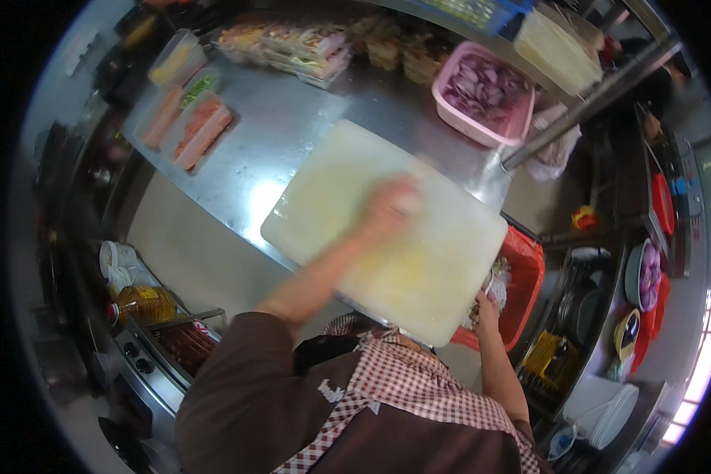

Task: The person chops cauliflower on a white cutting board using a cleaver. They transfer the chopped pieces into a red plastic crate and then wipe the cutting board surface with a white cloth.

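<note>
A large white plastic cutting board (314, 183) with yellowish stains lies at the front of a steel counter. My left hand (398, 198) is over the middle of the board, blurred by motion; whether it holds anything cannot be told. Beyond the board's right edge, low beside it, is my right hand (487, 308), with its fingers at a pale round rim. That hand is over a red plastic bin (527, 284) holding scraps and something white and netted. The board hides part of the bin.
On the steel counter (272, 118) stand a pink basin (480, 135) of cut red onions, clear containers of meat (198, 127) and stacked food boxes (323, 59). A metal post (586, 106) rises at the right. An oil bottle (145, 303) stands lower left.
</note>
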`<state>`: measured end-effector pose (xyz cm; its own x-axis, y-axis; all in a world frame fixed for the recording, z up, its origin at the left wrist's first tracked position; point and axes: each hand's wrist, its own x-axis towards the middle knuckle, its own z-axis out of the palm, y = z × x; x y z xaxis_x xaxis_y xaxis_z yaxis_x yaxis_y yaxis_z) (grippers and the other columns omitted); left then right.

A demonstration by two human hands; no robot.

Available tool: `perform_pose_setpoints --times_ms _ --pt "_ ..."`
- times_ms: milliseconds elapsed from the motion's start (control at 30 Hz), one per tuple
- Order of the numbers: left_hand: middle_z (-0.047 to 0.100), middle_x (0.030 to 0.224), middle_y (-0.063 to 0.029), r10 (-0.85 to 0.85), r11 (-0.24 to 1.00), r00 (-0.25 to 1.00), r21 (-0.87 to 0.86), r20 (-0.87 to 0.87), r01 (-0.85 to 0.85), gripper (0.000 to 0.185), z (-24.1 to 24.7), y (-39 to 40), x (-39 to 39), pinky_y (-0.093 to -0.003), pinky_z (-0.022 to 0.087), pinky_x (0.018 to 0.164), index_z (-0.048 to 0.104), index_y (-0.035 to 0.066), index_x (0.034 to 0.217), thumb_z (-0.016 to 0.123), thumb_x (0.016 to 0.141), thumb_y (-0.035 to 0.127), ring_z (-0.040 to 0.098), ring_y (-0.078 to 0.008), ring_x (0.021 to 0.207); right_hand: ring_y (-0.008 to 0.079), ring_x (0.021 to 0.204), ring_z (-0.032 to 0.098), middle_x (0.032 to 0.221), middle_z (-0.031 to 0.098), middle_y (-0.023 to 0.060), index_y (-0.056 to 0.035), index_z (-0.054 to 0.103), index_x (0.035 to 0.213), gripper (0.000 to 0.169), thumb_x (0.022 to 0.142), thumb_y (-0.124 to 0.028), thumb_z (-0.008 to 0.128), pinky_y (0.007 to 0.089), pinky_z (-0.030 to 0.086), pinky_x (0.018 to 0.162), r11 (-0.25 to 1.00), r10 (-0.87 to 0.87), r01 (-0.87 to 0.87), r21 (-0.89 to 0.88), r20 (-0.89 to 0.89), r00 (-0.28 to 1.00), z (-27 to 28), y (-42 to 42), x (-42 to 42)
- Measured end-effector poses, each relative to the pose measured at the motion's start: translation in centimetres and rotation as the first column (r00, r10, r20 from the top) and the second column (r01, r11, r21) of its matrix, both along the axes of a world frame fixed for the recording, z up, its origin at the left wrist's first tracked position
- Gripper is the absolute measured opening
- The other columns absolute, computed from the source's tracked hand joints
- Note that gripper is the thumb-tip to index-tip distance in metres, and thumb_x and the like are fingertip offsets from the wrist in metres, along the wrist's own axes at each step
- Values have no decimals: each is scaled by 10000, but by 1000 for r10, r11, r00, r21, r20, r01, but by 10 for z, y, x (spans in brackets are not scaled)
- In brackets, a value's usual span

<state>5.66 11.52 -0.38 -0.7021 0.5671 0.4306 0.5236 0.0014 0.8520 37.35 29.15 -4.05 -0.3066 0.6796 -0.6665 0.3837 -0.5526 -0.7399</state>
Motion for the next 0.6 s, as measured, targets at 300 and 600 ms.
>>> perform_pose_setpoints --times_ms 300,600 --pt "636 1132 -124 137 895 909 -343 -395 -284 500 -10 -119 15 -448 440 966 626 88 1156 655 668 -21 554 -365 1055 36 503 371 828 475 -38 -144 556 1308 370 959 -262 591 218 259 377 988 21 5 155 -160 987 18 8 48" --pt "647 1214 -81 -612 775 787 -261 -82 575 439 27 14 316 -406 455 938 682 64 1070 621 637 25 567 -316 1058 397 1092 545 1231 487 237 -175 546 1339 583 769 -52 532 434 467 910 194 717 -581 790 291 634 104 34 69"
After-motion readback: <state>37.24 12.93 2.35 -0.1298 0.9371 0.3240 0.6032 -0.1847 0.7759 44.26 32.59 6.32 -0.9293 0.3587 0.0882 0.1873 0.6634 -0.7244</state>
